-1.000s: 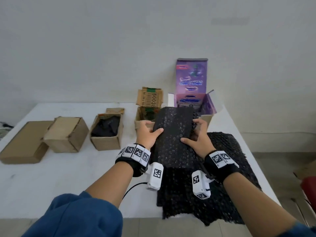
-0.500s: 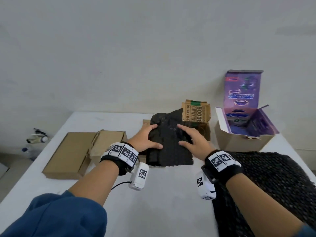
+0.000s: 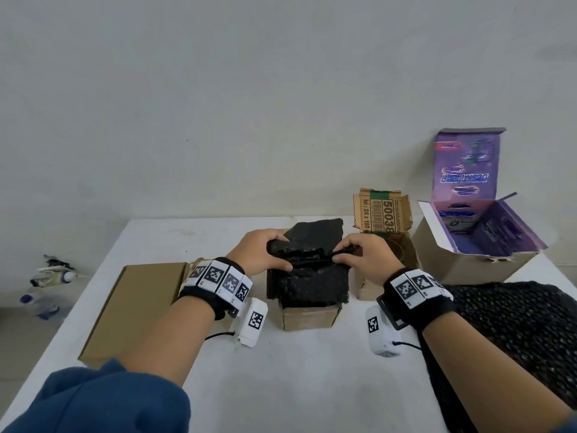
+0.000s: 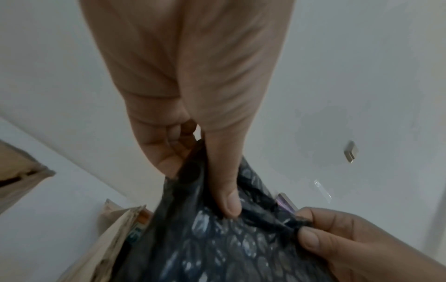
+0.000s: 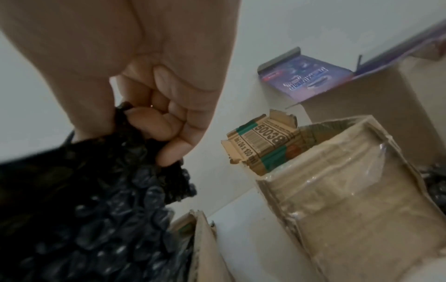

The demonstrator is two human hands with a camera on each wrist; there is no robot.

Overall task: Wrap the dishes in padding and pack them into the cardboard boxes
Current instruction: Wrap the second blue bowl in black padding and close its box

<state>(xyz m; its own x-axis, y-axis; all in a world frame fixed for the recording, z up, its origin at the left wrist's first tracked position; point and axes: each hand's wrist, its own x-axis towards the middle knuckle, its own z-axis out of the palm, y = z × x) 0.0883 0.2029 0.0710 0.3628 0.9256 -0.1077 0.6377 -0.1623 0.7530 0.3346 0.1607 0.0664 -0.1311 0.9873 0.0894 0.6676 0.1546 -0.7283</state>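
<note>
A bundle of black bubble wrap point(image 3: 307, 276) sits in the mouth of a small cardboard box point(image 3: 309, 318) in the middle of the white table point(image 3: 296, 385); whatever it wraps is hidden. My left hand point(image 3: 260, 254) grips the bundle's upper left fold, thumb pressed on the black bubble wrap point(image 4: 217, 248). My right hand point(image 3: 363, 256) pinches the fold's right end between thumb and curled fingers point(image 5: 154, 126). The black bubble wrap point(image 5: 84, 209) fills the lower left of the right wrist view.
A flat closed cardboard box point(image 3: 137, 307) lies at the left. An open brown box with a barcoded flap point(image 3: 382, 214) stands right of the bundle, and an open purple-lined box point(image 3: 477, 242) beyond it. More black bubble wrap point(image 3: 515, 339) lies at the table's right edge.
The wrapped bundle has gone from the sheet at the right into the small box in the middle. Both hands have shifted from lying on it to pinching its top fold.
</note>
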